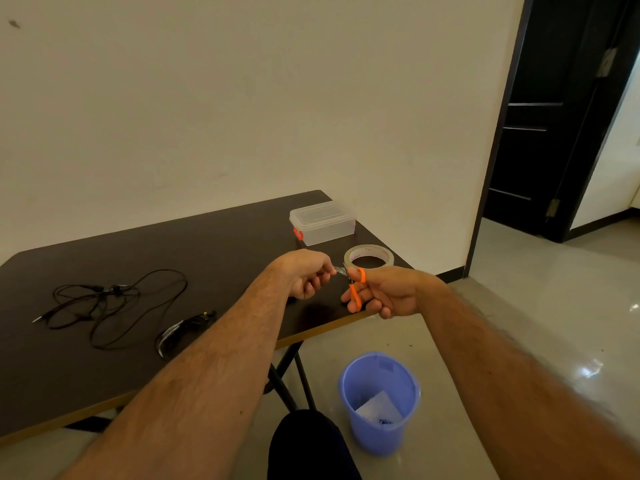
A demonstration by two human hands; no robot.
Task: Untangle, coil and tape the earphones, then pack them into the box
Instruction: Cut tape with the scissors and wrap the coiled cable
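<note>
Fingers (353, 273) hide the scissors' (355, 292) blades; pinched tape strip (339, 270) blurred.

A dark brown surface (214, 244) with a pale edge band stood against a plain cream wall (242, 98); black folding legs (291, 379) crossed beneath its near right side; on the glossy grey tiled floor (519, 306), near and to the right of those legs, stood a blue plastic bin (379, 403) with a pale scrap of paper inside; far right, a black door (547, 133) hung in a dark frame, with brass hinges along its right edge.
</note>
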